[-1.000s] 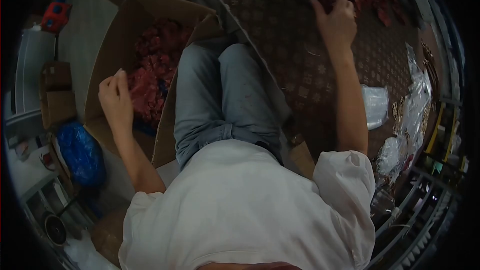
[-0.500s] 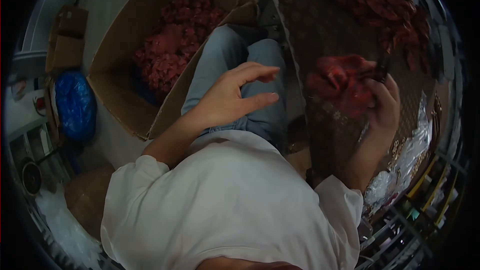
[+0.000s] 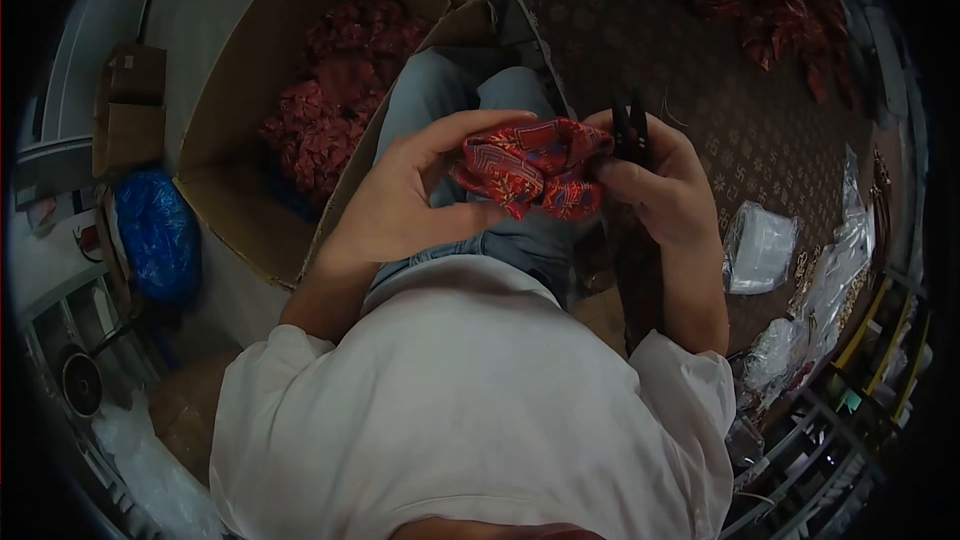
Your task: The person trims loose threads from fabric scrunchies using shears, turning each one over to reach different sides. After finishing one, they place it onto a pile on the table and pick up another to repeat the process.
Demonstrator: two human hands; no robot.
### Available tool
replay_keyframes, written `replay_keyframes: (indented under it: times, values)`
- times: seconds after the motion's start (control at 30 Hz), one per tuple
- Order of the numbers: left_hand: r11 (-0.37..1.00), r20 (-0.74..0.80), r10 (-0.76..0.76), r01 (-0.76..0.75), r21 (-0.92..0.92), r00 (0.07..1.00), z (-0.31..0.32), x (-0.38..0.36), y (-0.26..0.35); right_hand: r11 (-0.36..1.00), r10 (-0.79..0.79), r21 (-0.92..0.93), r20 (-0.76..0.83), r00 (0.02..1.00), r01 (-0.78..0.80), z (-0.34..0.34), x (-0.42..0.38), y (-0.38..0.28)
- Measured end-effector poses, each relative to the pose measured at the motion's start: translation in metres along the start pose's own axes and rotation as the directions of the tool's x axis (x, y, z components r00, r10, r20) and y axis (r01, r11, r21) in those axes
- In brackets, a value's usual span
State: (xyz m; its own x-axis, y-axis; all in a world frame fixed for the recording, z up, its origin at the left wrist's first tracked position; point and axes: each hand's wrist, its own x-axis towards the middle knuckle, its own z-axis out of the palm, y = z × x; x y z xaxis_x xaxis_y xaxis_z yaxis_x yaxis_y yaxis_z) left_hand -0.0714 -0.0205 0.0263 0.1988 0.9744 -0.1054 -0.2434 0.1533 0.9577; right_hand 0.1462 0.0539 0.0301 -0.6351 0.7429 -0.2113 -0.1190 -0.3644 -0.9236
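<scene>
A red patterned cloth piece (image 3: 530,165), bunched into folds, is held above my lap between both hands. My left hand (image 3: 410,185) grips its left side, fingers over the top and thumb underneath. My right hand (image 3: 660,175) pinches the right end of the cloth. Small black snips (image 3: 630,130) are also in my right hand, their points sticking up past the fingers.
A cardboard box (image 3: 235,110) at the left holds a heap of red cloth pieces (image 3: 335,90). On the brown patterned table (image 3: 740,150) lie more red pieces (image 3: 740,0) and clear plastic bags (image 3: 762,250). A blue bundle (image 3: 155,235) is at far left.
My right hand has brought the red cloth left from over the table to above my lap. My left hand, empty before, has taken hold of it.
</scene>
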Motion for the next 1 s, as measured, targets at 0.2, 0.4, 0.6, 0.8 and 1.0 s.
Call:
replay_keyframes:
  times: [0.2,0.4,0.6,0.8,1.0]
  values:
    - [0.987,0.115,0.149,-0.155,0.046,0.982,-0.008,0.007,0.002,0.995,0.046,-0.084,-0.047,0.998,-0.050,0.007,-0.003,0.000]
    - [0.969,0.022,-0.077,0.069,0.236,0.997,0.010,0.007,0.006,0.995,0.063,-0.074,-0.056,0.996,-0.067,0.017,-0.002,0.006]
    - [0.986,-0.219,-0.152,0.163,0.033,0.964,0.009,0.006,0.004,0.956,-0.152,-0.256,-0.024,0.988,0.141,0.013,-0.001,0.013]
    - [0.973,-0.163,-0.097,0.058,-0.225,0.982,0.005,0.003,-0.002,0.981,-0.099,-0.168,-0.018,0.995,0.095,0.014,-0.001,0.015]
    - [0.964,-0.089,-0.024,0.000,-0.266,0.996,0.001,0.000,-0.005,0.999,0.003,-0.045,-0.023,1.000,-0.004,0.012,-0.003,0.009]
